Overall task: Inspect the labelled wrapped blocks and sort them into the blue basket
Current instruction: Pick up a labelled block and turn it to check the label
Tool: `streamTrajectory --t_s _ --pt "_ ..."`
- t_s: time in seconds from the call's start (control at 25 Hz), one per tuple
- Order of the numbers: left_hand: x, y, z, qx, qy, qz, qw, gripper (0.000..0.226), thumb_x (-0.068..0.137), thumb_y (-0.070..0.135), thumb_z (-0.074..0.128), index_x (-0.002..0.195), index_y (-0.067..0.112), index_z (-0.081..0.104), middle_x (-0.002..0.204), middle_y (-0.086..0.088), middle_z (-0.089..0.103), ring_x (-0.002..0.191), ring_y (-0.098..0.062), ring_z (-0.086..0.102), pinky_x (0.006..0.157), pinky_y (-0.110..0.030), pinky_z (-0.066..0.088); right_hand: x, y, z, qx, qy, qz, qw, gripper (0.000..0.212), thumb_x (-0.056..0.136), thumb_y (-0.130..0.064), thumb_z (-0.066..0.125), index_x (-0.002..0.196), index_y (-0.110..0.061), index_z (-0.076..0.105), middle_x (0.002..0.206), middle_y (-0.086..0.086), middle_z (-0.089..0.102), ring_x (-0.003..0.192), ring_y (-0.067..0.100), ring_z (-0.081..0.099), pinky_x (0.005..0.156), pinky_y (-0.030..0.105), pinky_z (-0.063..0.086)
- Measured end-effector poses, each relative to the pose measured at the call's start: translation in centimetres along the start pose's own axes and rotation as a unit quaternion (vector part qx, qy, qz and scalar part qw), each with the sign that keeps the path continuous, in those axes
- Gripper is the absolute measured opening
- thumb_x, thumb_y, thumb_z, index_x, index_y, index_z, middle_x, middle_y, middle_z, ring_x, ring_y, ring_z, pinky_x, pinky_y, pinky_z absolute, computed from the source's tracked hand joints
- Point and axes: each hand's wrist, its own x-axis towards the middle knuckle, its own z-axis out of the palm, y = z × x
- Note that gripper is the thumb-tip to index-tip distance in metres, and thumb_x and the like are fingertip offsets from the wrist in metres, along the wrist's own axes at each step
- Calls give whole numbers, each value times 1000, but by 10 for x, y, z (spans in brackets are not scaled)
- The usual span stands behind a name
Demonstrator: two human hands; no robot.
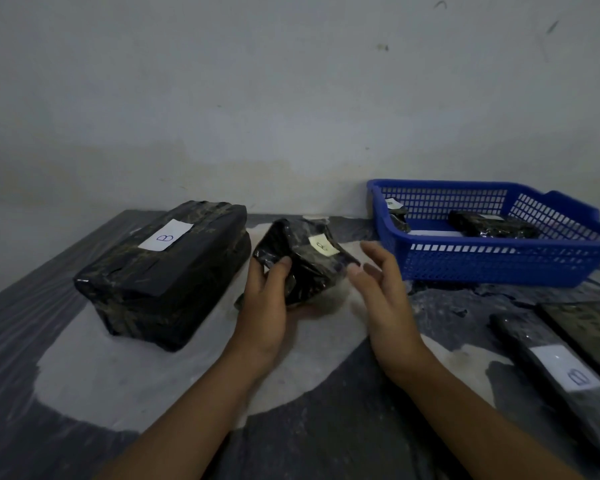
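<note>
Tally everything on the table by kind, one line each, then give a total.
Black wrapped blocks outside the basket: 4 (large block, held block, flat labelled block, partly cut-off block)
Wrapped blocks in the basket: 2 ()
Blue basket: 1
Total: 7

A dim, scuffed pale wall (291, 98) rises behind a surface (153, 393) covered in grey and white sheeting.
</note>
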Motion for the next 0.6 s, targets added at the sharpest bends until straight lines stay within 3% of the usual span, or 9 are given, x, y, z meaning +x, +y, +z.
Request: streamTrajectory --t_s 0.12,0.24,0.36,0.44,0.52,0.6 --pt "3 5 0 -60 -3 -46 997 36 107 35 43 140 27 53 123 -7 74 99 -29 76 69 -45 64 11 2 -9 122 22 62 990 83 73 -58 65 150 -36 43 154 -6 44 142 18 46 113 32 40" --pt "5 7 -4 -75 -3 -101 992 50 105 50 33 131 19 62 108 -11 78 83 -25 78 61 -37 58 12 3 -11 134 -17 58 989 96 64 -59 71 152 -41 39 155 -9 44 137 17 51 116 39 42" --pt "10 6 -8 -64 -26 -139 988 60 103 56 27 121 16 68 106 -16 76 86 -26 74 69 -39 55 12 7 -9 142 -42 51 988 81 78 -49 71 152 -47 39 143 -16 57 129 16 61 106 37 51" --pt "10 5 -6 -49 -14 -141 989 50 104 52 31 119 20 67 112 -14 70 97 -26 67 75 -40 55 15 8 -11 165 -41 57 984 74 83 -42 66 153 -41 41 130 -14 69 123 23 67 101 41 56" --pt "10 2 -5 -21 -8 -116 993 42 106 45 35 117 23 69 116 -10 71 103 -26 66 82 -40 55 17 7 -10 181 -30 70 981 67 87 -37 66 151 -35 45 122 -9 75 120 27 68 97 45 58" --pt "9 -2 -5 -17 -27 -73 997 47 103 54 40 127 25 68 124 -7 73 114 -26 68 95 -44 53 18 7 -9 188 -17 91 978 60 90 -34 69 147 -35 49 121 -8 75 124 29 66 99 50 57"
